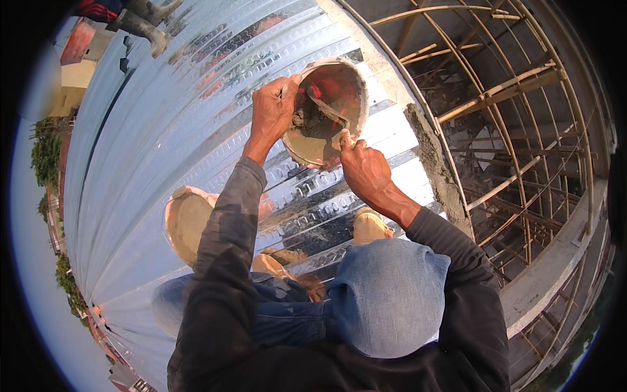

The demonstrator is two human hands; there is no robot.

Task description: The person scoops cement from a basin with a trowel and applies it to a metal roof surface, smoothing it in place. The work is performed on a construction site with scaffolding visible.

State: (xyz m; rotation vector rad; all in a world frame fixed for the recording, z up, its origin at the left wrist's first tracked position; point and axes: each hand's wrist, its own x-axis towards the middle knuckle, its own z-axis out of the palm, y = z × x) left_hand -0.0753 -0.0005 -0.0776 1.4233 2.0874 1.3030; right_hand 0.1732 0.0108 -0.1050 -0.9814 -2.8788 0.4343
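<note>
A round, mortar-crusted bucket [363, 85] with a reddish inside is tipped toward me, wet grey mortar [308, 145] lying in it. My left hand [274, 108] grips its left rim, thumb on top and fingers bent behind. At the lower right rim, my right hand [367, 166] is closed around the handle of a trowel [330, 110]. The trowel's thin metal part reaches into the bucket; the handle is mostly hidden by my fingers. A second bucket [171, 219], holding greyish stuff, sits by my left forearm, which partly covers it.
Shiny ribbed metal sheets [144, 137] spread under me. Along their right edge runs a concrete wall top [385, 65] with rough grey mortar [431, 153]. Beyond it is a drop with bamboo scaffolding [516, 91]. Another person's boots [147, 29] stand at the upper left.
</note>
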